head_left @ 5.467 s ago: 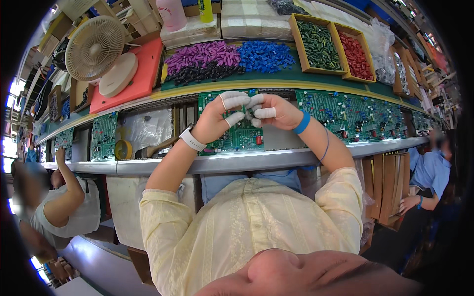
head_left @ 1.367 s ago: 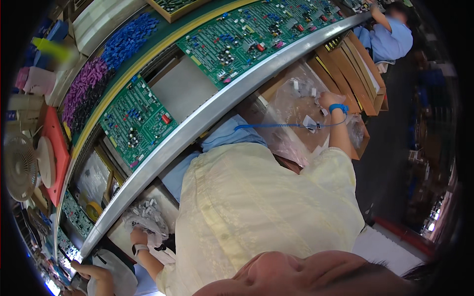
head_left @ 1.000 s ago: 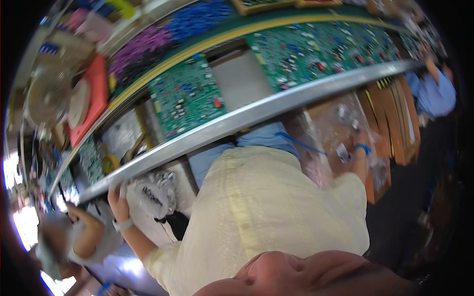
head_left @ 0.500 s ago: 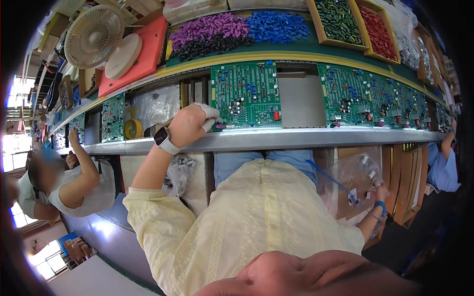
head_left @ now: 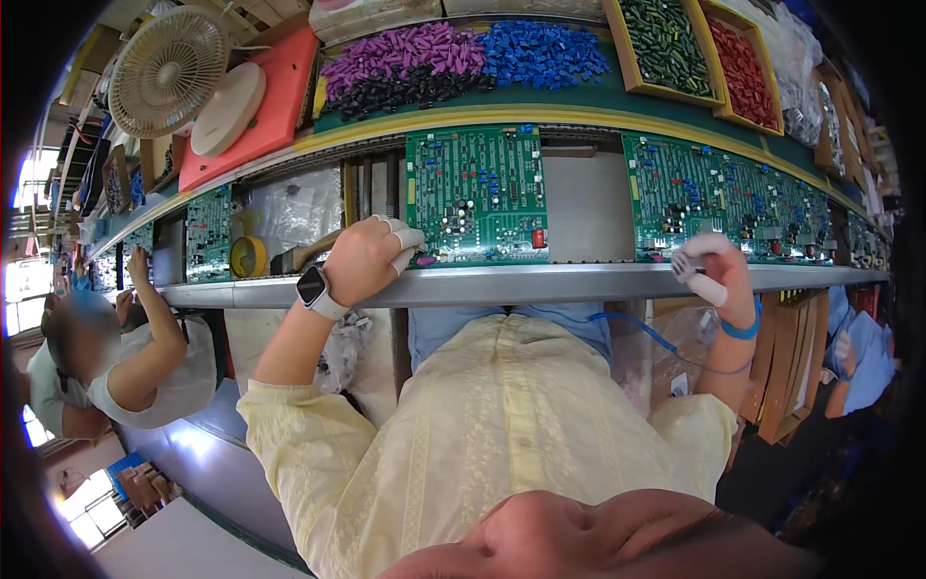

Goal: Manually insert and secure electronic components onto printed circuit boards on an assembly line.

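My left hand, with white finger cots and a watch on its wrist, rests at the lower left corner of a green circuit board. Its fingers are curled together; what they may hold is hidden. Close to the fingertips, a small purple part sits on the board's near edge. My right hand, also in white finger cots and with a blue wrist strap, is raised over the rail in front of the boards at right. Its fingers close around a small grey-and-white part whose kind I cannot make out.
A metal rail runs along the near side of the line. More circuit boards lie to the right. Behind are piles of purple parts and blue parts, and a fan. A co-worker sits at left.
My right hand has come up from the plastic bag at lower right to the rail, now with a small part in its fingers. The left hand stays by the board's corner.
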{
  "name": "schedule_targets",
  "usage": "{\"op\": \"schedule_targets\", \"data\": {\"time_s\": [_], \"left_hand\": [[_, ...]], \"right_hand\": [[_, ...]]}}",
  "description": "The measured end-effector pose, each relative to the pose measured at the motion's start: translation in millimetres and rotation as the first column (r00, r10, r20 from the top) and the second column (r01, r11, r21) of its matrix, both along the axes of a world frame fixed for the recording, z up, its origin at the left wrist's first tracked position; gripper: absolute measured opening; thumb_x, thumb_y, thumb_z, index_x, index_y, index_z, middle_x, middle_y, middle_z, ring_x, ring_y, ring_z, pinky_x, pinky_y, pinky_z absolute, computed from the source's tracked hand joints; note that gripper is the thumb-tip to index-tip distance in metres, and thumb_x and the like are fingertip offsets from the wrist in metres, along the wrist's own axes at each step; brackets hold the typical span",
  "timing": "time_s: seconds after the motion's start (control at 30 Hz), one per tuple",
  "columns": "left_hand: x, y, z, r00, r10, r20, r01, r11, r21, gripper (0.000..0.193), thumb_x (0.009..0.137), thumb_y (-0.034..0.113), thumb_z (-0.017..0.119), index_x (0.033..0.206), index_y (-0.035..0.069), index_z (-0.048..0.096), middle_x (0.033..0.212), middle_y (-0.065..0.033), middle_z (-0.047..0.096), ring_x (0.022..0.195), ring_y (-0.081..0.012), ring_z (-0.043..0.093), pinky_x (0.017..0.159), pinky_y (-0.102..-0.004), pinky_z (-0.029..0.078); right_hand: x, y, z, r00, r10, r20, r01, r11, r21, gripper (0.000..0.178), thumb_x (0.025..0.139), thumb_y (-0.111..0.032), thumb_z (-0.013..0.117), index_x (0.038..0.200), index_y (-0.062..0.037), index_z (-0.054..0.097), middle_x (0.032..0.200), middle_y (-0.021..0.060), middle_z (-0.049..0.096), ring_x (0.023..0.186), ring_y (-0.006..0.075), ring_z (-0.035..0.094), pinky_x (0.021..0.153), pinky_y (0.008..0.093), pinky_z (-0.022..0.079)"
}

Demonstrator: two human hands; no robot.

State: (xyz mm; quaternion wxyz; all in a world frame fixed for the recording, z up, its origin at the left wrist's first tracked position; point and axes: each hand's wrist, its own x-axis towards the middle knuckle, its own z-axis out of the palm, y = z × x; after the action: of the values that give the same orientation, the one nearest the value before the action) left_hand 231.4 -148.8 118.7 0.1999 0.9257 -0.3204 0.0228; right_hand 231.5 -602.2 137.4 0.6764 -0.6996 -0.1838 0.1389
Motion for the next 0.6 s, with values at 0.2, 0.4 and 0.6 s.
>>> {"op": "schedule_targets", "data": {"time_s": [0.2,0.4,0.6], "left_hand": [[-1.6,-3.7,1.4,0.999,-0.007,0.040,0.007,1.000,-0.018,0.016,0.070,0.007,0.063,0.086,0.008,0.063,0.077,-0.0065,0.061,0.072,-0.0250,0.056,0.066,-0.0352,0.047],[-0.3,-5.4,0.5,0.999,-0.013,0.038,0.014,0.999,-0.031,0.018,0.069,0.005,0.062,0.086,0.007,0.062,0.078,-0.0066,0.060,0.075,-0.0247,0.056,0.068,-0.0348,0.047],[-3.1,-1.8,-0.8,0.998,-0.034,0.044,0.034,0.999,-0.001,0.021,0.068,0.003,0.065,0.088,0.006,0.063,0.080,-0.0090,0.061,0.075,-0.0257,0.057,0.066,-0.0349,0.049]], "right_hand": [[28.3,64.4,13.2,0.971,0.236,0.034,-0.231,0.967,-0.111,0.036,0.070,0.000,0.067,0.104,-0.0032,0.056,0.100,0.0085,0.055,0.090,0.0185,0.056,0.082,0.0297,0.045],[42.4,95.0,16.2,0.910,0.381,0.162,-0.289,0.865,-0.410,0.042,0.069,0.004,0.065,0.109,-0.0040,0.056,0.109,0.0114,0.055,0.101,0.0240,0.054,0.087,0.0316,0.043],[41.2,116.8,10.5,0.918,0.337,0.210,-0.212,0.863,-0.459,0.034,0.075,-0.004,0.063,0.108,-0.0049,0.057,0.100,0.0127,0.059,0.091,0.0265,0.058,0.079,0.0333,0.046]]}}
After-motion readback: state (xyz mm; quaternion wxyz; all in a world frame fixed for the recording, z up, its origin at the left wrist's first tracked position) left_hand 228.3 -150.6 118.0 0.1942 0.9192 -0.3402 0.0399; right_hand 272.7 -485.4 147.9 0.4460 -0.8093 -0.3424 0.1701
